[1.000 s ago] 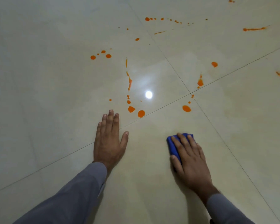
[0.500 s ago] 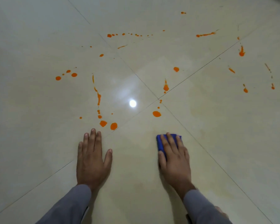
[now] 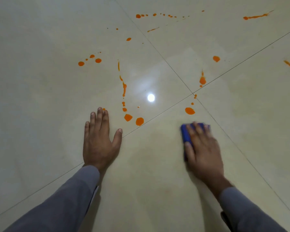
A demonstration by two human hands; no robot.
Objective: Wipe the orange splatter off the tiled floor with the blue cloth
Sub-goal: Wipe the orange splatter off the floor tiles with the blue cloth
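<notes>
Two grey sleeves are seen entering from the bottom edge, one on each side. The left hand (image 3: 100, 141) is laid flat on the tiled floor (image 3: 149, 181), its fingers straight and together, the thumb spread, and nothing is held in its grip; a grout line is crossed beneath the palm. The right hand (image 3: 203, 151) is pressed flat on top of the blue cloth (image 3: 186, 136), with the fingers extended over it rather than curled round it; the hand and cloth are blurred. The cloth is folded small and shows only at the thumb side and beyond the fingertips. Just past the cloth an orange blob (image 3: 189, 111) is found, apart from it, with two smaller dots leading to the crossing of the grout lines. Two round drops (image 3: 134, 119) lie close ahead of the left thumb, and a thin trail (image 3: 124, 89) runs away from them. A bright light reflection (image 3: 151, 97) is seen between the trail and the crossing. Farther off, a teardrop mark (image 3: 202, 79), a cluster of spots (image 3: 90, 60), a dotted row (image 3: 155, 15) and a long streak (image 3: 256, 16) are scattered over the far tiles.
</notes>
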